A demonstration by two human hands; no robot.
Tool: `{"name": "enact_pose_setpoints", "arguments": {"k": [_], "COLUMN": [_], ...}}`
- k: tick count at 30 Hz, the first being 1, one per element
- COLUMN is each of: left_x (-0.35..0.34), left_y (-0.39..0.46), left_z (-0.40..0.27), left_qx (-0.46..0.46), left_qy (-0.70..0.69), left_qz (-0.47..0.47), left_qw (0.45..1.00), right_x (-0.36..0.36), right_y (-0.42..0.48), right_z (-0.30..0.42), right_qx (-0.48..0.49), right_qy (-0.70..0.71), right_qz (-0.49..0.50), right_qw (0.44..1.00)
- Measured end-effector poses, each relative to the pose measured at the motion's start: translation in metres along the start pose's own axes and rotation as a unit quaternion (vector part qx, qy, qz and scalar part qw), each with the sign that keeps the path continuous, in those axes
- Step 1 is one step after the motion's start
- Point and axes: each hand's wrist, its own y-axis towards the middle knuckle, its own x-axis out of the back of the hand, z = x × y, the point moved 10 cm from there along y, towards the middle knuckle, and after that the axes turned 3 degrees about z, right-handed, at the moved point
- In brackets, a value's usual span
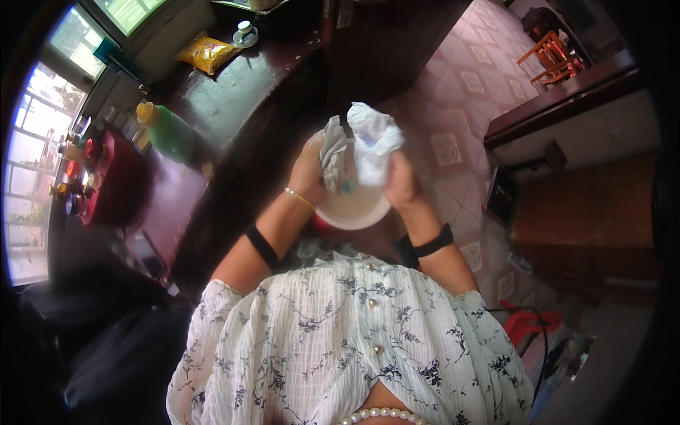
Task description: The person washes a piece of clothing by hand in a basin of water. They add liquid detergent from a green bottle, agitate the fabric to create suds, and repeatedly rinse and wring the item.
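My left hand [309, 171] grips a crumpled grey cloth [333, 154], its folds hanging past the fingers. In my right hand [402, 180] is a bunched white cloth [372, 135] with a faint bluish patch. Both cloths are held up side by side, a small gap between them. Below them sits a white round basin [356, 226] holding cloudy liquid, and a small blue spot shows inside it. My palms are partly hidden by the cloths, and the cloths cover the basin's far part.
To the left, a dark glossy table [234, 95] bears a green bottle with a yellow cap [167, 133], a yellow packet [207, 53] and a red stand [109, 180] with several small jars. A wooden cabinet [584, 207] stands right on the tiled floor [446, 149].
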Motion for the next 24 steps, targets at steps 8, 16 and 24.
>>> {"name": "enact_pose_setpoints", "arguments": {"k": [8, 16, 24], "left_x": [0.015, 0.04, 0.064], "left_y": [0.007, 0.029, 0.041], "left_z": [0.027, 0.004, 0.027], "left_qx": [-0.138, -0.14, -0.094], "left_qy": [0.279, 0.29, 0.345], "left_qz": [-0.115, -0.122, -0.126], "left_qw": [0.943, 0.939, 0.925], "right_x": [-0.01, -0.038, 0.001], "right_y": [0.02, 0.013, 0.04], "right_z": [-0.041, -0.053, -0.072], "right_qx": [0.099, 0.055, 0.008], "right_qy": [-0.395, -0.512, -0.401], "right_qz": [0.087, 0.067, -0.046], "right_qw": [0.909, 0.854, 0.915]}}
